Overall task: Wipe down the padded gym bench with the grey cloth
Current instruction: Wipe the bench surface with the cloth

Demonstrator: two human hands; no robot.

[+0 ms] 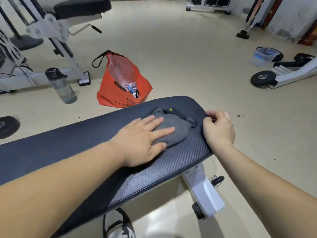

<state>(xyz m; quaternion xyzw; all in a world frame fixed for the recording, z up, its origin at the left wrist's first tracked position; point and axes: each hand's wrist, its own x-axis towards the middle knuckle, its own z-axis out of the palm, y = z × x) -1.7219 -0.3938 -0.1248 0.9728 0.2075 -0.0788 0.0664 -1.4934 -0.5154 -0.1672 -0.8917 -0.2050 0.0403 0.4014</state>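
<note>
Cloth (179, 127), grey and crumpled, lies under your straight-fingered left hand (142, 140); your right hand (218, 129) curls round the ribbed bench (68, 143) edge.

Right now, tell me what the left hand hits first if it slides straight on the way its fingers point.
The left hand, flat on the cloth, points toward the bench end. It would push the cloth's bunched part, then likely meet the right hand gripping that end.
</note>
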